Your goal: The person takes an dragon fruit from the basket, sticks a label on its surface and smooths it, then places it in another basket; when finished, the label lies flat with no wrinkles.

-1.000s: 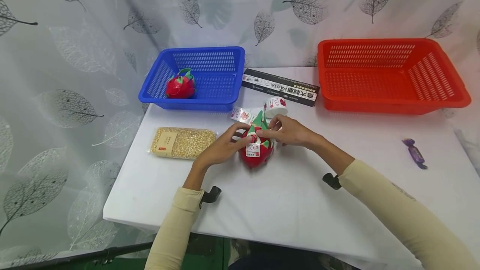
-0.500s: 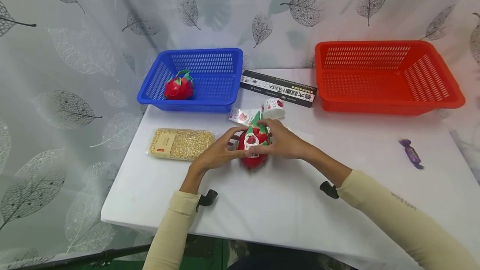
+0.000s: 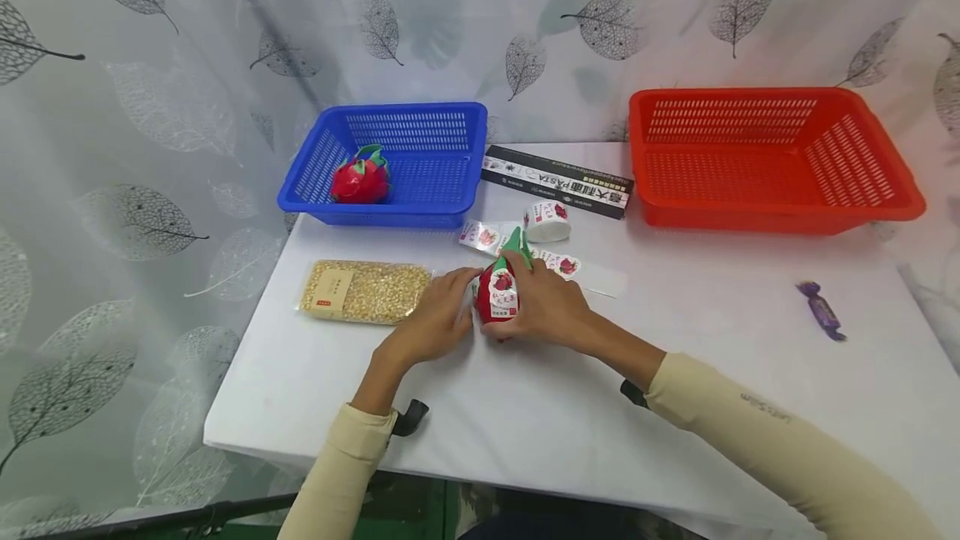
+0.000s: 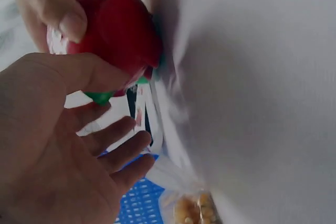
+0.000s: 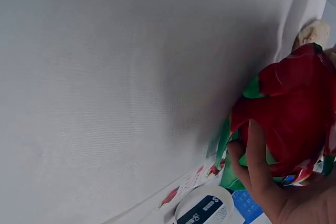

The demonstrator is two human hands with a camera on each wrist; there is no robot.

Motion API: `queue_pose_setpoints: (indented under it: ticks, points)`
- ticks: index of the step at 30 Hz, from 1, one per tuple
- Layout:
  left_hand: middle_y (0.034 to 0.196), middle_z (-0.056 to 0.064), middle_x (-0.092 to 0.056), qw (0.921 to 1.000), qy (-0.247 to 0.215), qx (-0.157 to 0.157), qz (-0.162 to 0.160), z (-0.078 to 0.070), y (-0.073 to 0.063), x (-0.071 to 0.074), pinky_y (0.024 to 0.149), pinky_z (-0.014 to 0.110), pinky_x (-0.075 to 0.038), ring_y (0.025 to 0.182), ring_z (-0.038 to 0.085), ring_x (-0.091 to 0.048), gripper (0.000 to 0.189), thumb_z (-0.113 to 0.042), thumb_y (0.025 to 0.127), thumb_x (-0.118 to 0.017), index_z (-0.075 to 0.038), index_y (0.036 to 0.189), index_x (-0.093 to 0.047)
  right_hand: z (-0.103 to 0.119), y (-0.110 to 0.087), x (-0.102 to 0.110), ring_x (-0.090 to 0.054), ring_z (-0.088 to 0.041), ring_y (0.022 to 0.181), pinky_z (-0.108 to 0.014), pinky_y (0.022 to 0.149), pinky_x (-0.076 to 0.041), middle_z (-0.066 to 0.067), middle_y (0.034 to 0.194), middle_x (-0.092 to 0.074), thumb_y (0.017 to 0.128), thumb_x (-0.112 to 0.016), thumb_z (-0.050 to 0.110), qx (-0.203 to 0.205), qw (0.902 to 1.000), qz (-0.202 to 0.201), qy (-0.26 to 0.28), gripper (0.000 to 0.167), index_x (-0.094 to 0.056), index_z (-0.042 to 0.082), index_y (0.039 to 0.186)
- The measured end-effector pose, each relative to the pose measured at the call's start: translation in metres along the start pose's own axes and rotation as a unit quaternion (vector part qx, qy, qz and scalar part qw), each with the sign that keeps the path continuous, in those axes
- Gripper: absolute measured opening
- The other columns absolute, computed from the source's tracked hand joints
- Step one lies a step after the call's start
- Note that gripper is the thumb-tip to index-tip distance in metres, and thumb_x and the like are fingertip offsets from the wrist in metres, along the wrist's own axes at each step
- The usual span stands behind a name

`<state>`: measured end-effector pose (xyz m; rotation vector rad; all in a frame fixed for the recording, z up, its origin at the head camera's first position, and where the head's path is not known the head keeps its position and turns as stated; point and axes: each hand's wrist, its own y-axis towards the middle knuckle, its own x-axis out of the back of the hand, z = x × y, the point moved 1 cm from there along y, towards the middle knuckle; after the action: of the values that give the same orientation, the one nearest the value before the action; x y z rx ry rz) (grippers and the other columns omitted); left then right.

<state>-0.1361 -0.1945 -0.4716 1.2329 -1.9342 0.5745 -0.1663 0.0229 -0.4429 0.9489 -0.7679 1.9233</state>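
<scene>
A red toy-like dragon fruit [image 3: 483, 294] with green leaf tips sits near the middle of the white table, a white printed sticker [image 3: 504, 297] on its near side. My right hand [image 3: 553, 307] grips it from the right, thumb low in front and fingers round the far side. On the other side is my left hand [image 3: 429, 322]; in the left wrist view its thumb [image 4: 100, 73] lies against the fruit while the fingers spread loosely below. Just behind the fruit stand a sticker roll [image 3: 547, 223] and its unrolled label strip [image 3: 482, 237].
A blue basket [image 3: 382, 215] at back left contains another dragon fruit [image 3: 360, 180]. At back right stands a red basket [image 3: 776, 217], with a black pasta box [image 3: 558, 182] between them. A bag of corn kernels [image 3: 386, 290] lies left, a purple wrapped candy [image 3: 822, 311] far right.
My right hand has shifted from the sticker and leaf tips to a grip round the fruit's right side. My left hand has drawn back slightly to the left, uncovering the sticker.
</scene>
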Motion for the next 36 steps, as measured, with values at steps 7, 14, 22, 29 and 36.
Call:
queue_pose_setpoints:
  ticks: [7,14,22,29,36]
  points:
    - [0.166,0.023,-0.035,0.9982,-0.016,0.044,0.037,-0.014,-0.001,-0.014,0.127,0.052,-0.032,0.155,0.039,-0.033,0.086,-0.008,0.097,-0.073,0.003,0.165,-0.021,-0.005,-0.001,-0.002,-0.064,-0.033,0.104,-0.050,0.075,-0.061,-0.021,0.131,-0.057,0.070,-0.088,0.058,0.000,0.9999,-0.013,0.005,0.112,-0.034,0.031,0.164]
    - [0.168,0.018,-0.033,0.9973,-0.029,0.048,0.048,-0.015,0.001,-0.025,0.128,0.049,-0.030,0.157,0.036,-0.029,0.090,-0.021,0.099,-0.076,-0.002,0.167,-0.019,-0.011,-0.011,0.015,-0.062,-0.038,0.114,-0.052,0.080,-0.063,-0.022,0.136,-0.054,0.074,-0.089,0.052,0.000,0.9994,-0.003,0.034,0.102,-0.039,0.031,0.160]
    - [0.176,0.017,-0.018,0.9929,0.078,0.046,0.078,-0.019,0.010,-0.036,0.130,0.063,-0.015,0.163,0.042,-0.013,0.095,-0.049,0.098,-0.073,-0.009,0.169,-0.025,-0.012,-0.016,0.051,-0.062,-0.038,0.117,-0.047,0.079,-0.065,-0.021,0.139,-0.049,0.073,-0.091,0.045,0.027,0.9974,-0.018,0.063,0.098,-0.038,0.033,0.155]
    - [0.176,0.011,-0.022,0.9875,0.121,0.056,0.084,-0.025,0.016,-0.043,0.124,0.076,-0.014,0.162,0.042,-0.015,0.086,-0.055,0.095,-0.075,-0.022,0.165,-0.039,-0.022,-0.020,0.073,-0.057,-0.039,0.126,-0.049,0.084,-0.065,-0.021,0.143,-0.048,0.072,-0.094,0.039,0.030,0.9963,-0.023,0.077,0.100,-0.037,0.031,0.155]
    - [0.177,0.010,-0.022,0.9813,0.146,0.074,0.102,-0.031,0.018,-0.040,0.125,0.074,-0.012,0.163,0.040,-0.013,0.088,-0.059,0.096,-0.072,-0.019,0.166,-0.037,-0.040,-0.023,0.113,-0.048,-0.037,0.135,-0.054,0.087,-0.064,-0.018,0.144,-0.051,0.071,-0.097,0.032,0.038,0.9951,-0.063,0.066,0.102,-0.039,0.022,0.155]
